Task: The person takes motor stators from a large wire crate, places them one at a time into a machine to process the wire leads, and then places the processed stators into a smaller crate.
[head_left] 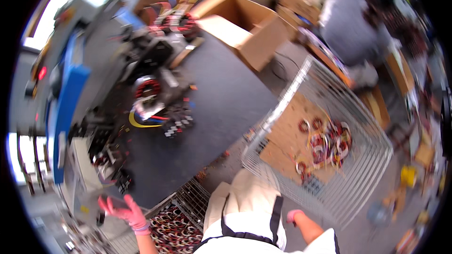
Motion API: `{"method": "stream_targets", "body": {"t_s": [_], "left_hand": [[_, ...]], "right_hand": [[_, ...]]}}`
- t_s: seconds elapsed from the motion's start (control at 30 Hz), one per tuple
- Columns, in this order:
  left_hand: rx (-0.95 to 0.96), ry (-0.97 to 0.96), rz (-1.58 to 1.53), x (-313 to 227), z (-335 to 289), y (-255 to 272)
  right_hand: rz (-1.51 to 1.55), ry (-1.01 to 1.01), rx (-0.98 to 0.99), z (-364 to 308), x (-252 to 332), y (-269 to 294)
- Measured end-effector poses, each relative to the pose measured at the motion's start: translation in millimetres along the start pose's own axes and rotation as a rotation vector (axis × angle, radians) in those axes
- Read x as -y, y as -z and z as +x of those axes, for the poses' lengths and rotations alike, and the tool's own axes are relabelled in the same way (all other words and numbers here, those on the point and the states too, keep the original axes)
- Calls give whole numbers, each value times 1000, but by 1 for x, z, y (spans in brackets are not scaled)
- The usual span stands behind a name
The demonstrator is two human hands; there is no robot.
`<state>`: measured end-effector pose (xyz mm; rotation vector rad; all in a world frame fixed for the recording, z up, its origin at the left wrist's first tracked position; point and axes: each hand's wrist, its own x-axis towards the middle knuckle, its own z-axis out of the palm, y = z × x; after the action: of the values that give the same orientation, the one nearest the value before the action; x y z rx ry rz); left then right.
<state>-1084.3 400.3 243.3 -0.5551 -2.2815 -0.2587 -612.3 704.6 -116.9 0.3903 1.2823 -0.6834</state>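
My left hand (pixel 126 214), in a pink glove, is raised with fingers spread and holds nothing. It is nearest the near-left corner of the dark worktable (pixel 226 99), beside a wire basket (pixel 190 200) full of red-and-white wired parts. Low at my right side is my right hand (pixel 295 215), also gloved in pink; its fingers are blurred and mostly hidden. Nearest to it stands a large metal wire basket (pixel 362 197). On the cardboard lining that basket lie several ring-shaped wound coils (pixel 325 146) with loose wires.
On the table's left is a machine fixture (pixel 160 94) with a red wound ring (pixel 148 88) and coloured wires. An open cardboard box (pixel 254 33) stands beyond the table. Another person (pixel 353 28) in grey bends over at the far right. A blue panel (pixel 70 99) rises at left.
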Motion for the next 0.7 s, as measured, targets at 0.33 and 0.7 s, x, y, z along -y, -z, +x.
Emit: {"method": "stream_targets", "body": {"t_s": [0.33, 0.7], "left_hand": [[507, 23, -505, -115, -9, -73], [469, 100, -382, -134, -31, -173]], "right_hand": [[-39, 1093, -1144, -388, 232, 289], [432, 1373, -324, -361, 451, 347]]}}
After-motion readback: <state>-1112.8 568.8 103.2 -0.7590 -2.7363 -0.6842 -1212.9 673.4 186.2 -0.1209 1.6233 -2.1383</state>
